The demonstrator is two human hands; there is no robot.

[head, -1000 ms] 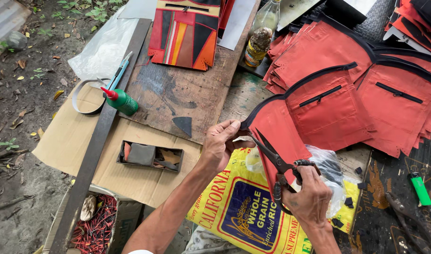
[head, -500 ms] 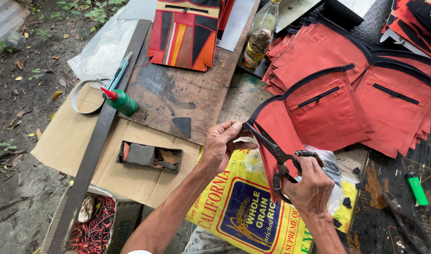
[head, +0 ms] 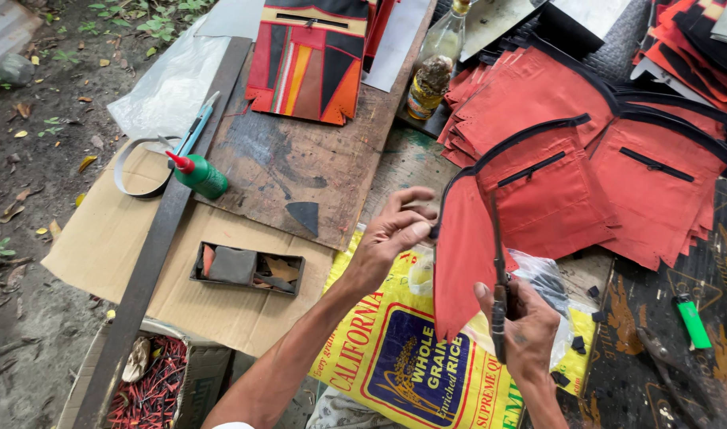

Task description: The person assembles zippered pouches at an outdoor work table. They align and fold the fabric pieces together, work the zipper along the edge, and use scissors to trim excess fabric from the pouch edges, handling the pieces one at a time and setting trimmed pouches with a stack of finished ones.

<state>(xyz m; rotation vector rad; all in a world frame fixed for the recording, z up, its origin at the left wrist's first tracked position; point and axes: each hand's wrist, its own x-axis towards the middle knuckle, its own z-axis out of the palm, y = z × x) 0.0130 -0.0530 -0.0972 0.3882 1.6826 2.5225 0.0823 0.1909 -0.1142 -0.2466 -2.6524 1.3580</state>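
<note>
Outdoors at mid-frame, left hand (head: 391,238) pinches a red panel (head: 462,262), right hand (head: 526,330) grips scissors (head: 498,306) mid-trim; stacked red panels (head: 586,151) wait upper right.

A worn wooden board (head: 300,171) lies on cardboard (head: 101,246) at left; red fabric pieces (head: 617,183) cover the right.

Both bare forearms reached forward from below. The left hand (head: 391,234) pinched with thumb and fingertips, its grip closed. The right hand (head: 524,330) was curled shut just below it.
</note>
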